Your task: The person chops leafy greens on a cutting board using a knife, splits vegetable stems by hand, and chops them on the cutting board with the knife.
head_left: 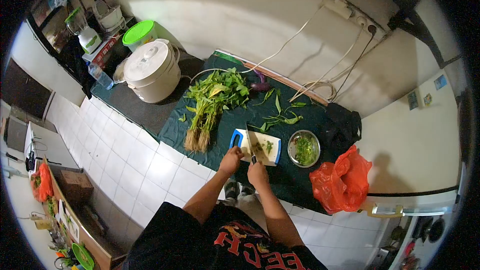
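My right hand (258, 174) is wrapped round the black handle of a kitchen knife (251, 142), whose blade points away from me across the cutting board (274, 156). The board is white with blue ends, and small bits of chopped greens (269, 146) lie on it. At the board's near left corner is my left hand (232, 160), its fingers curled in; what they grip, if anything, is hidden. To the right of the board stands a metal bowl (304, 148) holding cut greens. Beyond my left hand lies a large bunch of leafy greens (215, 100) with roots on.
Loose leaves (282, 118) and a purple eggplant (260, 84) lie at the back of the green-covered table (220, 152). An orange-red plastic bag (342, 182) sits at the right edge. A white rice cooker (152, 72) stands on the left, its cable running along the wall side.
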`<state>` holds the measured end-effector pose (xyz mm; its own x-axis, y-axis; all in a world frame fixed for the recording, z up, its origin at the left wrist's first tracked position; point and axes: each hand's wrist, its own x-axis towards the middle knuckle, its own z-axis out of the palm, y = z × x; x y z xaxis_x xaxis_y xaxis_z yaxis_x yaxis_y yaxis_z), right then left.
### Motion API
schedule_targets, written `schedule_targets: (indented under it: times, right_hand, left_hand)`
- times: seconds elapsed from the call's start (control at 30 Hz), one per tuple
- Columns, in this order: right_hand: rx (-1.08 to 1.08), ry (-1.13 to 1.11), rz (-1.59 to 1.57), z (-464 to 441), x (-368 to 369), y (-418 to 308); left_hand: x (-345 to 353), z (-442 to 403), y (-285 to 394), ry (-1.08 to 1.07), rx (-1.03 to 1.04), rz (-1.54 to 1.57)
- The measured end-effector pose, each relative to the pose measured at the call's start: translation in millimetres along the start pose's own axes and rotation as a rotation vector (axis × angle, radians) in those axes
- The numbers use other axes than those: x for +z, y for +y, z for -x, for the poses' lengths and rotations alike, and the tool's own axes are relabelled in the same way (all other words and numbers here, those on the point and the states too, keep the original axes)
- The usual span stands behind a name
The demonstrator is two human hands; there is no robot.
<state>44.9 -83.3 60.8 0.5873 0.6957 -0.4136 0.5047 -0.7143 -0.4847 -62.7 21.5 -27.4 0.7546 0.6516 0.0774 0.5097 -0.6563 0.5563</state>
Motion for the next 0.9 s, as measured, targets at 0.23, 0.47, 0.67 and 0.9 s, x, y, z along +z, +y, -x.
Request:
schedule_targets:
  times: [0.23, 0.47, 0.67, 0.9]
  right_hand:
    - [0.016, 0.028, -0.026, 15, 27, 17]
    - [0.012, -0.01, 0.023, 21, 11, 4]
    - [0.004, 0.051, -0.124, 16, 20, 3]
    - [0.118, 0.058, -0.091, 33, 41, 11]
  left_hand:
    - [-14, -3, 5, -0.001, -0.075, 0.096]
    - [-14, -2, 3, 0.039, -0.148, 0.147]
    - [-15, 7, 2, 0.088, -0.125, 0.177]
    - [-9, 14, -4, 0.109, -0.046, 0.066]
